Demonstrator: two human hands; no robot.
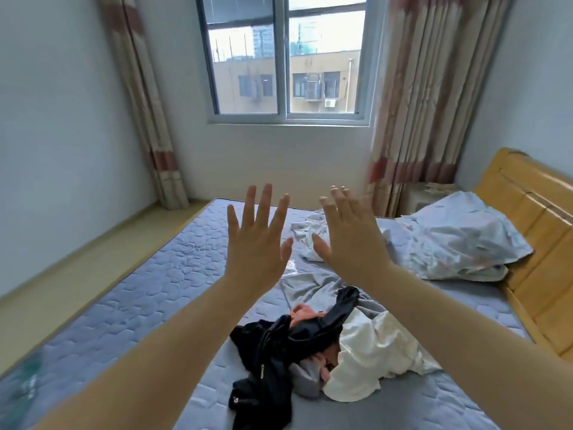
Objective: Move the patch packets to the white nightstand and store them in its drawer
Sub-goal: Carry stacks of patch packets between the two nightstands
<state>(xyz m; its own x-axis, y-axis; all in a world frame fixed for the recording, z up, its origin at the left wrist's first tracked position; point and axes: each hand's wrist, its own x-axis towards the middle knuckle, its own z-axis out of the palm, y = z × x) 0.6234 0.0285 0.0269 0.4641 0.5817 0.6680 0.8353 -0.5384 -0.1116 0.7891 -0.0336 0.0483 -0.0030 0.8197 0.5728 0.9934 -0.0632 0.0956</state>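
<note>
Both arms are up over the blue quilted mattress (148, 274): left hand (254, 240) and right hand (350, 240) side by side, fingers (266, 203) straight and spread, gripping nothing. Between the wrists a clear glossy packet (290, 268) (likely the patches, too blurred to read) lies on that mattress, touching a crumpled grey cloth (313, 287). A black garment (279, 352) sits nearer.

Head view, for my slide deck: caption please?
Open left hand and right hand raised above clothes on a mattress, window beyond.
</note>
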